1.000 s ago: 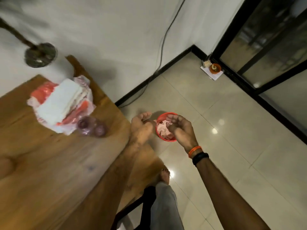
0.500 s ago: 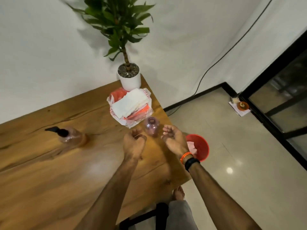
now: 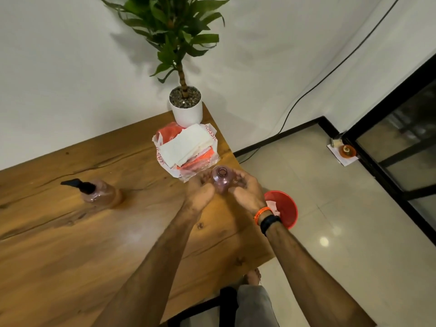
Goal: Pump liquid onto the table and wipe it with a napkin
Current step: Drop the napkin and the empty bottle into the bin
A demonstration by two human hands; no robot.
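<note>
A small pink bottle (image 3: pixel 221 178) with an open neck and no cap stands near the table's right edge. My left hand (image 3: pixel 201 190) and my right hand (image 3: pixel 246 191) close in on it from either side, fingers curled round its body. A second pinkish bottle with a black pump (image 3: pixel 95 191) stands alone to the left on the wooden table (image 3: pixel 99 244). An open pack of white napkins (image 3: pixel 187 148) lies just behind my hands.
A white pot with a green plant (image 3: pixel 186 109) stands at the table's far corner by the wall. A red bowl (image 3: pixel 284 210) holding a crumpled napkin sits on the tiled floor beside the table. My knee and a foot show below the front edge.
The view swung from the floor bowl back up to the table. Both hands left the red bowl, rose to the table and closed in on the capless bottle.
</note>
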